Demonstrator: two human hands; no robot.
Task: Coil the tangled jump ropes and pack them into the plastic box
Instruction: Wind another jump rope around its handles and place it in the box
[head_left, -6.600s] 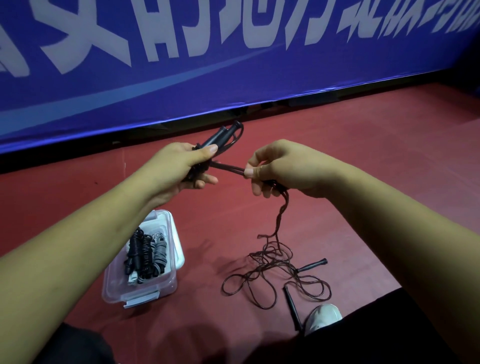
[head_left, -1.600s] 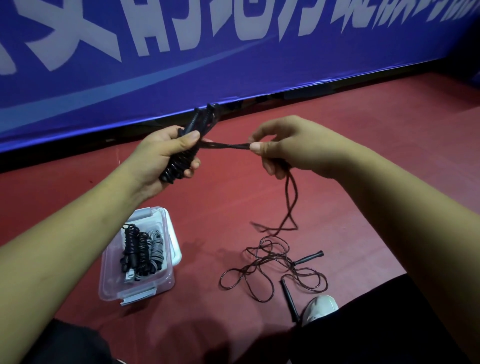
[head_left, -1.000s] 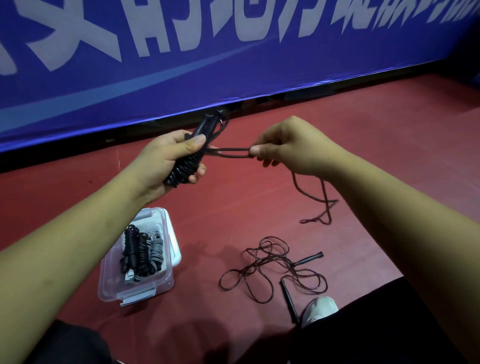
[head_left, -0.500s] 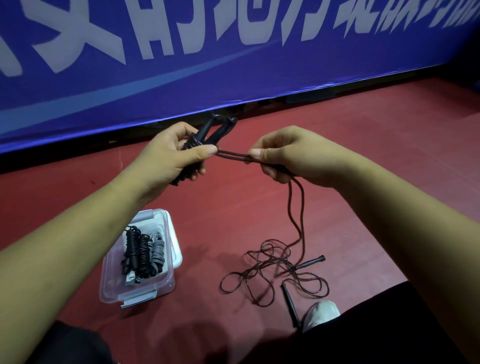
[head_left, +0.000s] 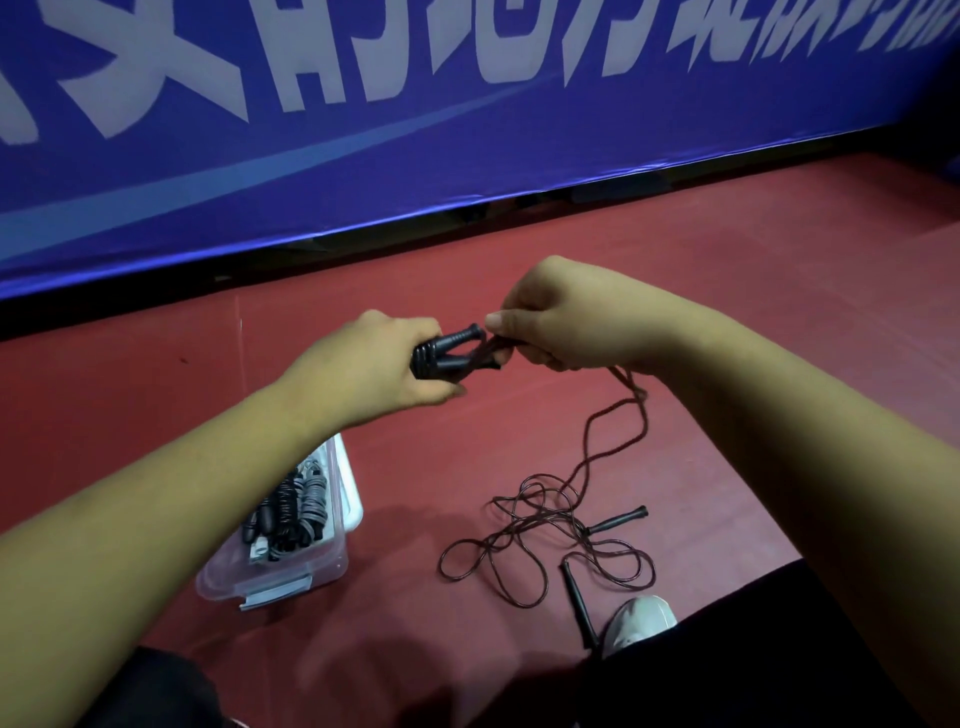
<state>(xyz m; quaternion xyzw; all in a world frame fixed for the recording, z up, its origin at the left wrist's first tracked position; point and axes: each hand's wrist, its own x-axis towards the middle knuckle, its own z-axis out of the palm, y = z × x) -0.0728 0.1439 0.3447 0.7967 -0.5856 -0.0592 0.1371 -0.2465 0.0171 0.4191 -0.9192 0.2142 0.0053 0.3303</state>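
My left hand (head_left: 363, 366) grips two black jump rope handles (head_left: 451, 349) with dark cord wound round them. My right hand (head_left: 558, 322) pinches the cord right beside the handle tips. From it the loose dark red cord (head_left: 613, 426) hangs down to a tangled pile (head_left: 540, 540) on the red floor. Two more black handles (head_left: 615, 522) lie in that pile. The clear plastic box (head_left: 332, 564) stands on the floor below my left forearm and holds coiled black and grey ropes (head_left: 291, 512).
A blue banner with white lettering (head_left: 467, 130) runs along the wall behind. A white shoe (head_left: 641, 618) and dark trouser legs are at the bottom edge. Red floor (head_left: 753, 249) spreads to the right.
My hands have come closer together and lower. The handles have turned from pointing up to pointing right, and my right hand has brought the cord up against their tips.
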